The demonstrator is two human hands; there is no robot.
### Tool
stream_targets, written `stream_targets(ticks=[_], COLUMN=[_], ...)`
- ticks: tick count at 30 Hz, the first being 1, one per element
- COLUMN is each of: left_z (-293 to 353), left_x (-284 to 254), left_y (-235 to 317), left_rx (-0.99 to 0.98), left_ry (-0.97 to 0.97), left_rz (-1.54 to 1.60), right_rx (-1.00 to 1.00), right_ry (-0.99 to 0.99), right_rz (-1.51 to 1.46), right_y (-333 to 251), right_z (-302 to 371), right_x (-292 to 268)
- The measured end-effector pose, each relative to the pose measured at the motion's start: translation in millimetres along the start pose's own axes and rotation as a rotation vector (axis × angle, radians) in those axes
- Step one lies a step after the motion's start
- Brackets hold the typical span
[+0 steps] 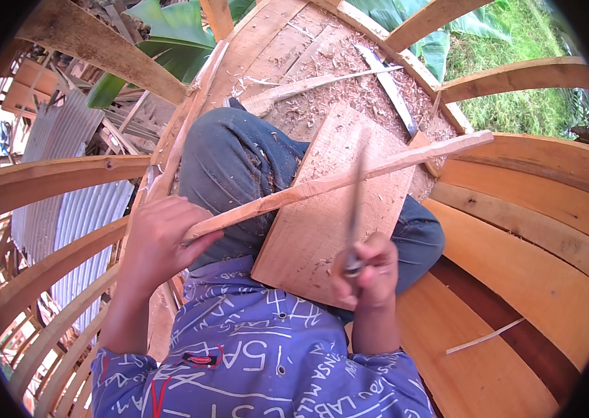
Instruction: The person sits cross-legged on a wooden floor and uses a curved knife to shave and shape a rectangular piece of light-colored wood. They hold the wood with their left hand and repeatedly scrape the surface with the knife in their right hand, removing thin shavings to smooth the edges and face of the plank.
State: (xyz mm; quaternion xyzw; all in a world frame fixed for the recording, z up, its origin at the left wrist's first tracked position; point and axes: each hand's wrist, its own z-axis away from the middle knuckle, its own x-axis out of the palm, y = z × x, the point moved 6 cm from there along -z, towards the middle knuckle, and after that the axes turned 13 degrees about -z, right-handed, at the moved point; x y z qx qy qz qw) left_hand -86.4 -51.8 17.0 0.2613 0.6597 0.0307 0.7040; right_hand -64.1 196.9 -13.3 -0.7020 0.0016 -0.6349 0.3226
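My left hand [168, 233] is closed round the near left end of a long, roughly shaved wooden stick [308, 189]. The stick slants up to the right across a flat wooden board [298, 247], which lies over my crossed legs. In my right fist [374, 272] is a knife [356, 216] with a long, narrow blade pointing up and away from me. Its blade is smeared by motion and crosses the stick in the view; whether it touches the wood I cannot tell. My fingers cover most of the handle.
Beyond the board lie a handsaw [390, 90], a second tapered piece of wood [308, 86] and scattered shavings [343, 90]. Curved wooden ribs [65, 174] rise on both sides, with planks [510, 258] at the right. A thin wood strip [484, 336] rests there. Corrugated sheets [92, 237] stand outside at left.
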Motion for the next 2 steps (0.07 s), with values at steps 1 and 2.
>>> stream_targets(ticks=[1, 2], left_z=[-0.8, -2.2], left_x=[0.4, 0.7], left_y=[-0.5, -0.5], left_rx=[-0.003, -0.007], left_ry=[-0.014, -0.028], left_rz=[0.02, 0.04], right_rx=[0.023, 0.045], right_ry=[-0.029, -0.059], right_rz=[0.114, 0.227], right_y=[8.8, 19.7], right_z=[-0.7, -2.4], right_x=[2.4, 4.7])
